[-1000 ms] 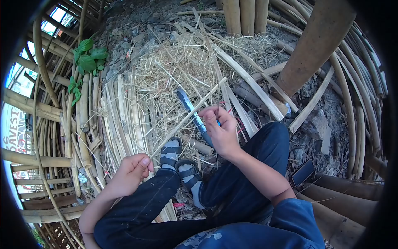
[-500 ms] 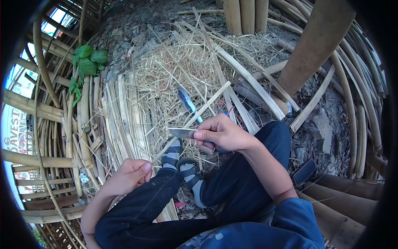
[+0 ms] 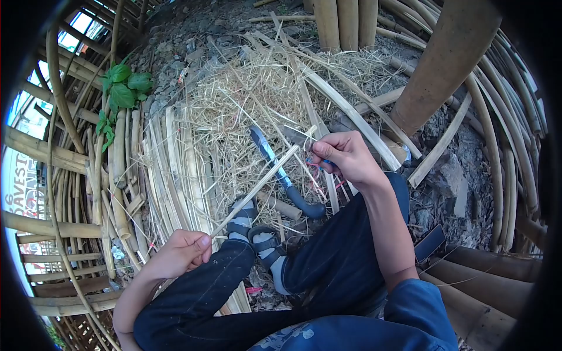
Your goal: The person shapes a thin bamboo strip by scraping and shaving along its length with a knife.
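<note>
A thin pale bamboo strip (image 3: 257, 188) slants up and to the right from my left hand (image 3: 182, 253), whose fingers are pinched round its lower end. Near the strip's upper end is my right hand (image 3: 344, 155), closed on a small knife (image 3: 297, 137) with its blade pointing left. A thin curl of shaving shows beside the blade. Below the strip, a larger blade with a dark curved handle (image 3: 305, 206) lies on the ground and the shavings.
Shavings (image 3: 246, 93) heap up ahead. Split bamboo strips (image 3: 175, 169) lie at the left, beside a bamboo lattice (image 3: 52, 155). Thick bamboo poles (image 3: 448, 58) stand at the right. A dark phone-like object (image 3: 429, 243) lies near my right knee.
My right hand has moved up and to the right with the knife, toward the strip's far end. The larger blade's handle is now uncovered. My left hand has barely moved.
</note>
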`<state>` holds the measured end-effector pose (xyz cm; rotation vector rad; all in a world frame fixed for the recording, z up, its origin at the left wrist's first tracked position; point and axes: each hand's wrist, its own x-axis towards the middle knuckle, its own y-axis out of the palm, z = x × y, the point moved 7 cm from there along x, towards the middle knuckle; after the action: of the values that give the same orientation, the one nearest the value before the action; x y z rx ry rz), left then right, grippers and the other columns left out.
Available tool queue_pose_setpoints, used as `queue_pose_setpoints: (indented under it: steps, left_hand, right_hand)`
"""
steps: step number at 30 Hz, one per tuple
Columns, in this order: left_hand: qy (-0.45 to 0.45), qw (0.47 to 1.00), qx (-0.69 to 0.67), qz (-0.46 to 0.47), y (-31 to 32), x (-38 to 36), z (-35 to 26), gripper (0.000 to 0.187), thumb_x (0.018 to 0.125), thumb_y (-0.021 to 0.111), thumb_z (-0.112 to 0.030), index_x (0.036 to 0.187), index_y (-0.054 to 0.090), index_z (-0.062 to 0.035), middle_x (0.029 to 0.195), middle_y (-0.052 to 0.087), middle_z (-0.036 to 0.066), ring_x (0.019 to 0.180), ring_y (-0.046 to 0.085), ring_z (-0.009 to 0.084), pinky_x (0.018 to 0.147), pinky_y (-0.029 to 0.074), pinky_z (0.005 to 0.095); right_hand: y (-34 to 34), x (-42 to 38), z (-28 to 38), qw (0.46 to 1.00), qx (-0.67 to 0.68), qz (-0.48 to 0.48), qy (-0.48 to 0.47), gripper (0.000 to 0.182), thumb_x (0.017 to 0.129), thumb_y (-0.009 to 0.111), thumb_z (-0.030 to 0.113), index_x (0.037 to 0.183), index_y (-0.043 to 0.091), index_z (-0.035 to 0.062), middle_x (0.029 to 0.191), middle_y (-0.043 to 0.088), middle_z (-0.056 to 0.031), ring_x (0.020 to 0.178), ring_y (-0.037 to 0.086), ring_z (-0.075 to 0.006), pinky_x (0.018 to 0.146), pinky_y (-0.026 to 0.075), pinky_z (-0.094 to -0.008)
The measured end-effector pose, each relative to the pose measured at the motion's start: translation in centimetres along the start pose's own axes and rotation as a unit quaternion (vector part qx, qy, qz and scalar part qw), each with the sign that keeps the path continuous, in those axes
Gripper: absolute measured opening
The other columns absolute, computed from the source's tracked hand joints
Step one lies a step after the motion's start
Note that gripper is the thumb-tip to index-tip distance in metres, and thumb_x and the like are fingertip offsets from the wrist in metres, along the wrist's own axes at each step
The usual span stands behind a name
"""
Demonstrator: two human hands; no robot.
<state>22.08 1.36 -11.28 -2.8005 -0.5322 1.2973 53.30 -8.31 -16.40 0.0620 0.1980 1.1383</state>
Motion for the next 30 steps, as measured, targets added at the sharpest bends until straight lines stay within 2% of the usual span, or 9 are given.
queue_pose_setpoints:
  steps: [4, 9, 12, 15, 17, 21, 23, 27, 30]
  left_hand:
    - [0.018, 0.999, -0.003, -0.032, 0.1, 0.3, -0.7, 0.044, 0.101, 0.046, -0.033, 0.072, 0.054, 0.0004, 0.051, 0.036, -0.003, 0.043, 0.027, 0.0049, 0.041, 0.020, 0.0221]
    - [0.018, 0.997, -0.029, -0.070, -0.9, 0.8, -0.1, 0.044, 0.102, 0.044, -0.031, 0.072, 0.053, 0.0001, 0.051, 0.035, -0.004, 0.043, 0.026, 0.0042, 0.040, 0.020, 0.0220]
    - [0.019, 0.994, -0.007, -0.110, -1.3, 1.0, 0.0, 0.042, 0.102, 0.043, -0.030, 0.072, 0.053, -0.0014, 0.051, 0.033, -0.005, 0.043, 0.025, 0.0045, 0.041, 0.021, 0.0215]
    - [0.060, 0.983, 0.085, -0.149, -0.7, 1.0, -0.9, 0.040, 0.102, 0.045, -0.028, 0.072, 0.054, -0.0017, 0.051, 0.036, -0.004, 0.042, 0.030, 0.0059, 0.041, 0.024, 0.0238]
    - [0.139, 0.935, 0.262, -0.195, 0.3, -0.1, -3.6, 0.038, 0.100, 0.047, -0.024, 0.071, 0.055, 0.0000, 0.049, 0.039, 0.001, 0.042, 0.036, 0.0097, 0.043, 0.029, 0.0276]
    - [0.193, 0.895, 0.326, -0.238, 0.5, -1.0, -4.8, 0.036, 0.099, 0.048, -0.019, 0.072, 0.055, 0.0021, 0.047, 0.042, 0.008, 0.041, 0.041, 0.0150, 0.044, 0.033, 0.0319]
    - [0.214, 0.873, 0.359, -0.250, 0.7, -1.3, -5.4, 0.030, 0.097, 0.051, -0.015, 0.073, 0.053, 0.0030, 0.054, 0.052, 0.020, 0.047, 0.055, 0.0365, 0.047, 0.040, 0.0396]
    - [0.248, 0.862, 0.349, -0.272, 0.5, -1.5, -5.4, 0.028, 0.096, 0.052, -0.013, 0.074, 0.052, 0.0030, 0.053, 0.050, 0.019, 0.045, 0.053, 0.0357, 0.045, 0.039, 0.0396]
    - [0.244, 0.851, 0.366, -0.285, 0.2, -1.6, -5.2, 0.032, 0.098, 0.049, -0.015, 0.072, 0.055, 0.0027, 0.049, 0.046, 0.016, 0.040, 0.048, 0.0263, 0.044, 0.036, 0.0355]
  right_hand:
    - [-0.1, 0.5, -1.1, 1.000, 0.013, -0.013, 0.016, 0.030, 0.094, 0.061, 0.024, 0.076, 0.065, 0.0001, 0.058, 0.054, 0.0011, 0.049, 0.043, -0.0034, 0.045, 0.033, -0.0199]
    - [-3.7, 0.5, -1.0, 0.975, 0.140, -0.172, -0.012, 0.033, 0.097, 0.055, 0.028, 0.077, 0.061, 0.0024, 0.057, 0.050, 0.0018, 0.044, 0.039, -0.0038, 0.041, 0.030, -0.0186]
    - [1.2, -0.7, 0.1, 0.995, 0.091, -0.036, -0.029, 0.031, 0.097, 0.056, 0.025, 0.078, 0.062, 0.0008, 0.058, 0.051, 0.0020, 0.048, 0.041, -0.0028, 0.044, 0.031, -0.0188]
    - [7.7, -1.7, -1.7, 0.988, 0.044, 0.134, 0.063, 0.031, 0.096, 0.057, 0.025, 0.078, 0.063, 0.0008, 0.056, 0.051, 0.0022, 0.047, 0.041, -0.0035, 0.044, 0.031, -0.0195]
    - [8.9, -1.6, -3.4, 0.986, 0.054, 0.144, 0.067, 0.031, 0.097, 0.057, 0.025, 0.078, 0.064, 0.0011, 0.056, 0.050, 0.0026, 0.048, 0.041, -0.0035, 0.044, 0.030, -0.0195]
    - [7.8, -1.6, -2.3, 0.982, 0.105, 0.127, 0.091, 0.031, 0.097, 0.056, 0.024, 0.078, 0.064, 0.0013, 0.057, 0.051, 0.0027, 0.048, 0.041, -0.0033, 0.044, 0.030, -0.0196]
    - [7.5, -1.3, -1.8, 0.987, 0.093, 0.119, 0.061, 0.030, 0.096, 0.057, 0.025, 0.078, 0.064, 0.0013, 0.057, 0.051, 0.0026, 0.047, 0.040, -0.0033, 0.043, 0.028, -0.0199]
    - [5.0, -0.4, -1.9, 0.995, 0.091, 0.028, 0.041, 0.028, 0.095, 0.060, 0.021, 0.077, 0.065, 0.0002, 0.057, 0.052, 0.0021, 0.050, 0.041, -0.0036, 0.045, 0.031, -0.0202]
    - [3.9, -0.2, -1.8, 0.995, 0.075, 0.016, 0.071, 0.028, 0.094, 0.061, 0.023, 0.077, 0.064, 0.0012, 0.057, 0.051, 0.0019, 0.049, 0.042, -0.0038, 0.044, 0.031, -0.0191]
